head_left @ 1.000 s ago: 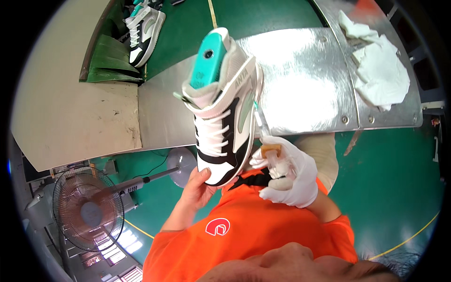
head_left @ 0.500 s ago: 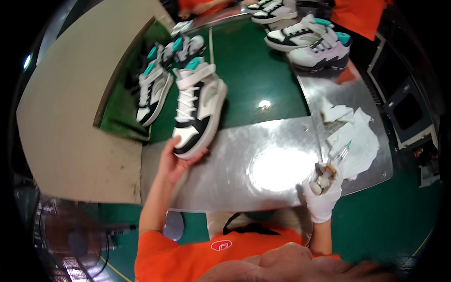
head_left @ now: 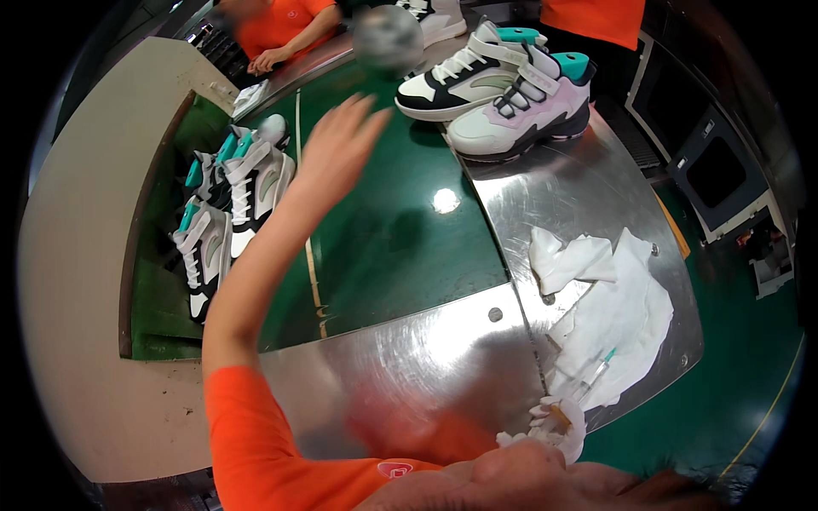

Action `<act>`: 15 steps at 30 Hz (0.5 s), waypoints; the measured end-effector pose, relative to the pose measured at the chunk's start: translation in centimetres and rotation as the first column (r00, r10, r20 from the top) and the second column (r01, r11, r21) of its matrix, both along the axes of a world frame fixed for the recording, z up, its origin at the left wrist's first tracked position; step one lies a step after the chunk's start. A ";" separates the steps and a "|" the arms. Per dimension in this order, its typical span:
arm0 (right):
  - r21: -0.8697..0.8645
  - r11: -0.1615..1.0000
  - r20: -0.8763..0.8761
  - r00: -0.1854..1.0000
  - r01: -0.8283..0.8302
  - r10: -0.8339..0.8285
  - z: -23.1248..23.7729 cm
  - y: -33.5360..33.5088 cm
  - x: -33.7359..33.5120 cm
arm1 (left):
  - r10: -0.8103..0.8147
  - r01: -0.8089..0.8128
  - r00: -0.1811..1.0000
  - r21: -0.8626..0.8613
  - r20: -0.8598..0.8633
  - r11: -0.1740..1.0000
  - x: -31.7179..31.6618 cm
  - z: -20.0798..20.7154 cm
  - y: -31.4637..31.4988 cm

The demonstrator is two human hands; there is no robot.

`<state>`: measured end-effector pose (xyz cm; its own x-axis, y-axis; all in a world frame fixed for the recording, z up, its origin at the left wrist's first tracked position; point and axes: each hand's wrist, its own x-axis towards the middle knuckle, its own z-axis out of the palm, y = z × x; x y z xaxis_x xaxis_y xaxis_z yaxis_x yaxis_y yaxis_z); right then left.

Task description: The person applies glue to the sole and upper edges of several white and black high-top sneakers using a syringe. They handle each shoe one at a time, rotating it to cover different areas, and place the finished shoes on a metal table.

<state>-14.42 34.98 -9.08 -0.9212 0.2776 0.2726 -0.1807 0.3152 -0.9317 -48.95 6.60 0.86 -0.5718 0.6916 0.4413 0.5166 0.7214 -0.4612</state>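
My bare left hand (head_left: 341, 140) reaches out over the green work surface (head_left: 383, 221), fingers stretched and empty. Below its forearm to the left stand white-and-black shoes (head_left: 256, 187) with strap tops and teal inserts, one of them a nearer shoe (head_left: 204, 260). Past my fingertips is a blurred grey-white round shape (head_left: 388, 38) that I cannot make out. At the lower right my gloved right hand (head_left: 562, 439) is closed around a clear syringe (head_left: 592, 375) with a green tip, beside a crumpled white cloth (head_left: 630, 315). A small tan piece shows among the gloved fingers.
Ahead to the right stand a white-and-black shoe (head_left: 456, 81) and a pale lilac shoe (head_left: 520, 115). A metal plate (head_left: 409, 349) edges the near side. A tan board (head_left: 77, 255) rises at the left. Another person (head_left: 294, 34) in orange is across the surface.
My left hand has let go of the white-and-black shoe, which now appears among the shoes at the left, and reached forward. The view has shifted; the right hand still grips the syringe.
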 end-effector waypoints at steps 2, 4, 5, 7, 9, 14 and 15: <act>0.000 1.000 0.014 1.000 -0.002 0.002 -0.1 0.3 -0.4 | -0.320 0.289 0.940 -0.227 -0.117 0.930 -2.9 1.8 8.1; -0.007 1.000 0.021 1.000 -0.013 0.014 -0.2 0.4 -0.8 | -0.523 0.298 0.789 -0.543 -0.324 0.785 -5.7 2.9 14.7; -0.010 1.000 0.024 1.000 -0.017 0.017 -0.3 0.5 -0.9 | -0.581 0.240 0.738 -0.670 -0.344 0.702 -7.0 3.6 17.2; -0.012 1.000 0.025 0.999 -0.026 0.026 -0.4 0.6 -1.0 | -0.644 0.189 0.697 -0.786 -0.315 0.589 -10.1 3.9 20.6; -0.009 1.000 0.027 0.999 -0.030 0.030 -0.7 0.9 -1.1 | -0.680 0.253 0.674 -0.776 -0.287 0.578 -12.9 2.6 21.4; 0.001 0.998 -0.008 0.998 -0.062 0.062 -0.6 0.7 -0.5 | -0.535 0.161 0.786 -0.732 -0.311 0.662 -9.8 3.0 18.8; 0.003 0.998 -0.019 0.998 -0.064 0.064 -0.7 0.7 -0.4 | -0.542 0.177 0.768 -0.700 -0.341 0.692 -9.4 2.8 17.7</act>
